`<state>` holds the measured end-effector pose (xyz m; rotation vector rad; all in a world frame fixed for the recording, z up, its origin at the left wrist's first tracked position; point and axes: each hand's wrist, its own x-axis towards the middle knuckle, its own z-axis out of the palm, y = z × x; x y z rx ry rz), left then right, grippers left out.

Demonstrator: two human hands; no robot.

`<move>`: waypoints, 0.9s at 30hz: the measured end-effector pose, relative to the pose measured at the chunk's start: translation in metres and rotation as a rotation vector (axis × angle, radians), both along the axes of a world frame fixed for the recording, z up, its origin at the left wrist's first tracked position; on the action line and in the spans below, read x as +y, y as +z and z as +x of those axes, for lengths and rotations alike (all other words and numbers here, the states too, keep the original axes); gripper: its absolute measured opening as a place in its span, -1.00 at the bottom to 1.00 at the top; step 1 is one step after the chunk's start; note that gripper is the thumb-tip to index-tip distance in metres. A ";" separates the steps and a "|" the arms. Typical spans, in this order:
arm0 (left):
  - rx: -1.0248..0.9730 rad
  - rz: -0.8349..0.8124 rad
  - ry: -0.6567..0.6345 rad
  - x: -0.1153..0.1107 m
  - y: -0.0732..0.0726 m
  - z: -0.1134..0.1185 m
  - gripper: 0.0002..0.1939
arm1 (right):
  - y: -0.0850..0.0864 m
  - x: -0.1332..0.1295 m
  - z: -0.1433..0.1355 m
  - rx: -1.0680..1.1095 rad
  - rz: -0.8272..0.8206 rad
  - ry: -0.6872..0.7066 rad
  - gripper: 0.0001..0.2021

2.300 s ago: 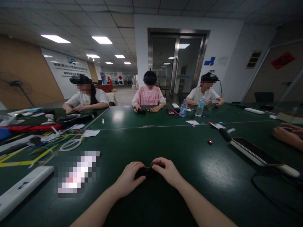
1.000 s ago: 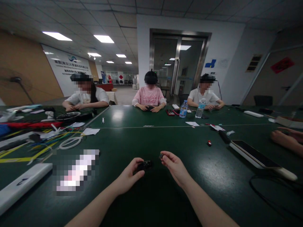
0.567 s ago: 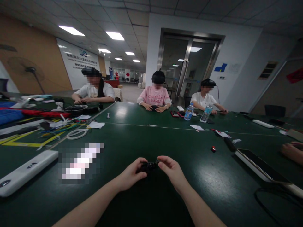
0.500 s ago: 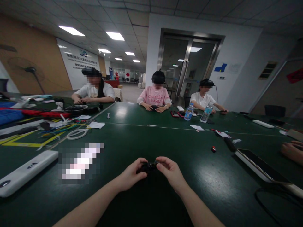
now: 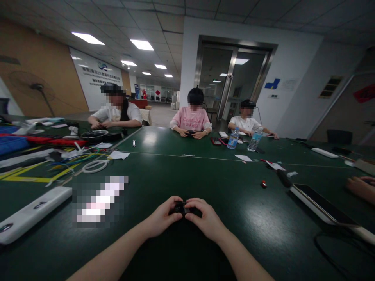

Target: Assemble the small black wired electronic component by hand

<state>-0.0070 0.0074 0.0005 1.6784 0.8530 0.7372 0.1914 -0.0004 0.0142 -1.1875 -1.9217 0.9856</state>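
Observation:
Low over the dark green table, a small black object sits between my two hands; its kind is too small and dark to make out. My left hand grips its left end between thumb and fingers. From the other side, the curled fingers and thumb of my right hand close on its right part, covering some of it. Both hands are almost touching, fingertips facing each other.
A long white device and a blurred-out bright rectangle lie left, near a coiled white cable. Rightward are a small red-and-black piece, a flat black-topped device and another person's hand. Several people sit around; bottles stand across.
My right hand has moved slightly left and its fingers now wrap further over the black object. My left hand stays nearly still. The person at far right across the table has shifted left.

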 end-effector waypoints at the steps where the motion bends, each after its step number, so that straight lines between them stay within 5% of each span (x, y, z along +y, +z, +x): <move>1: -0.004 -0.008 -0.006 0.000 0.000 0.000 -0.66 | 0.000 0.000 0.001 0.004 -0.003 0.001 -0.76; 8: 0.007 -0.042 -0.001 0.000 0.000 -0.003 -0.69 | -0.004 -0.002 0.004 0.051 -0.032 0.000 -0.69; 21: 0.479 0.390 0.154 0.004 0.006 -0.007 -0.64 | -0.014 0.006 0.004 -0.101 0.049 0.025 -0.77; 27: 0.483 0.427 0.152 0.004 0.001 -0.009 -0.61 | -0.012 0.006 0.002 -0.156 0.098 0.030 -0.72</move>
